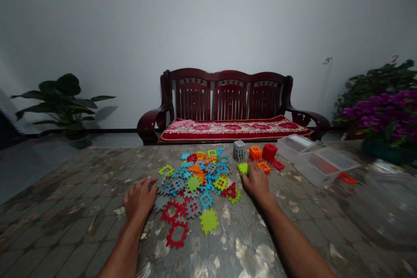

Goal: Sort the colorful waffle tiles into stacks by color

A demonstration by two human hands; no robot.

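Observation:
A loose pile of interlocking plastic building tiles in blue, grey, red, orange and lime green is spread over the middle of the table. My left hand lies on the tabletop at the pile's left edge, fingers stretched out and holding nothing. To the right of the pile, my right hand has its thumb and fingers around a lime-green tile, which is at the table surface. Just beyond it stand a grey stack of tiles, an orange stack and a red stack. Beside the fingers lie orange tiles.
Clear plastic boxes stand at the right, with an orange-red item and clear plastic packaging nearby. A purple flower pot is at the far right. Behind the table stands a wooden bench.

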